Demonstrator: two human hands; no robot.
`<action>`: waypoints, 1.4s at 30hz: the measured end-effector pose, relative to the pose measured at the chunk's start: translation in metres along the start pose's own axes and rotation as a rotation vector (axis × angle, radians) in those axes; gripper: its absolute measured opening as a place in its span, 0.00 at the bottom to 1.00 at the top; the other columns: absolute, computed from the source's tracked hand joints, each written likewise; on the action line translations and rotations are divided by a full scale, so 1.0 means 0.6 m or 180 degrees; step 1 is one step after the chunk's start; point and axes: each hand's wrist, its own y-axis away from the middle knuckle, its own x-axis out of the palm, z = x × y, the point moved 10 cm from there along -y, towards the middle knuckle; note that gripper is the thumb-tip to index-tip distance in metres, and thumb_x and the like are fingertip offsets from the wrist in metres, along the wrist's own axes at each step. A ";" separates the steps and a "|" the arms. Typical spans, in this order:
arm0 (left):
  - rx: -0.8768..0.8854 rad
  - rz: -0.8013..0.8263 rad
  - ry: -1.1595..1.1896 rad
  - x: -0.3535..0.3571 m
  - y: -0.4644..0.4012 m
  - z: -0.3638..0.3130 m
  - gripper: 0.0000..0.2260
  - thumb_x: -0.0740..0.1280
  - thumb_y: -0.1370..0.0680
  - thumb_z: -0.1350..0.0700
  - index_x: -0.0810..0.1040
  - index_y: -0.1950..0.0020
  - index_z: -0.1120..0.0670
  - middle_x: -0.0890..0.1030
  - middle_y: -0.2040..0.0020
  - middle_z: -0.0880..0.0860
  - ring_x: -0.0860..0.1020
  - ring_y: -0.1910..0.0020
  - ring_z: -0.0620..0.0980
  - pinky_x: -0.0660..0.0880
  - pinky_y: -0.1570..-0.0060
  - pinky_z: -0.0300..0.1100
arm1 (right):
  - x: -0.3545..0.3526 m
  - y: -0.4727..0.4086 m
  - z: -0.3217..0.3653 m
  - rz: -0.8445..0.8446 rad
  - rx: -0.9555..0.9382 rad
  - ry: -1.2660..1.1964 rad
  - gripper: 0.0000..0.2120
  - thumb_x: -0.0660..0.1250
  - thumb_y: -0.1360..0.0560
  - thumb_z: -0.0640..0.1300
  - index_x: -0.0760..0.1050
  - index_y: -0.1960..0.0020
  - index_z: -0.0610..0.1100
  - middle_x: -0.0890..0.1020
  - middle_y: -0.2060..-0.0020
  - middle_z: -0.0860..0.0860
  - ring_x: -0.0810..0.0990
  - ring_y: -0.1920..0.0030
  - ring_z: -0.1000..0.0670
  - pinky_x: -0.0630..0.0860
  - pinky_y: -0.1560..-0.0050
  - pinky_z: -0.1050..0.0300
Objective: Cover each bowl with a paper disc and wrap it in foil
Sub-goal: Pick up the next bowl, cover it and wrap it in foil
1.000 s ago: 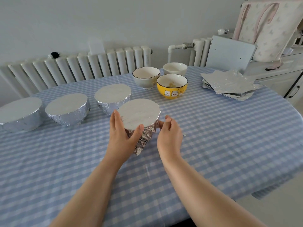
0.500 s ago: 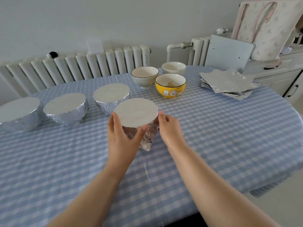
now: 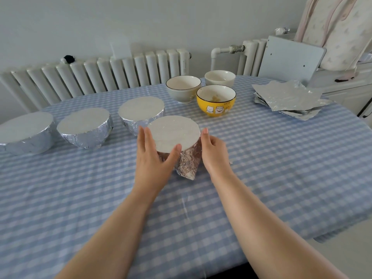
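A foil-wrapped bowl (image 3: 175,135) with a flat silver top stands on the checked tablecloth in front of me. My left hand (image 3: 153,160) cups its left and front side, thumb across the front. From the right, my right hand (image 3: 214,153) curls round the crumpled foil on its side. A loose foil flap (image 3: 188,166) hangs below the bowl between my hands. Three more wrapped bowls (image 3: 141,112) (image 3: 84,126) (image 3: 24,132) line up to the left. Behind stand three uncovered bowls: yellow (image 3: 216,106), grey (image 3: 183,89) and white (image 3: 220,78).
A stack of foil sheets (image 3: 287,99) lies at the back right of the table (image 3: 281,168). A radiator (image 3: 100,77) runs along the wall behind. A grey board (image 3: 291,61) and a bag lean by a cabinet at the right.
My right hand moved from beside the bowl onto its right side. The bowl and both hands shifted a little away from me; the foil flap is folded closer in.
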 end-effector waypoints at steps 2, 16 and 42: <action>-0.0044 -0.0027 0.0013 -0.004 0.000 0.001 0.51 0.61 0.32 0.30 0.43 0.19 0.55 0.45 0.19 0.50 0.46 0.20 0.46 0.53 0.22 0.49 | -0.001 0.000 0.001 -0.0018 -0.0072 0.0059 0.24 0.54 0.16 0.55 0.66 0.68 0.45 0.69 0.73 0.54 0.67 0.71 0.54 0.62 0.68 0.57; -0.0148 0.0006 0.0122 0.000 0.001 0.004 0.53 0.65 0.31 0.32 0.41 0.19 0.56 0.44 0.19 0.51 0.47 0.21 0.47 0.51 0.25 0.42 | 0.004 0.023 -0.025 -0.0496 0.0171 -0.0721 0.16 0.66 0.23 0.59 0.75 0.49 0.46 0.81 0.54 0.53 0.80 0.51 0.55 0.76 0.50 0.59; -0.0103 -0.0057 0.0044 -0.002 0.000 0.002 0.47 0.69 0.26 0.39 0.44 0.19 0.56 0.47 0.19 0.51 0.49 0.21 0.50 0.55 0.23 0.50 | 0.020 0.008 -0.062 -0.0782 0.0870 -0.1485 0.08 0.63 0.19 0.48 0.75 0.52 0.44 0.82 0.57 0.49 0.81 0.57 0.51 0.81 0.55 0.54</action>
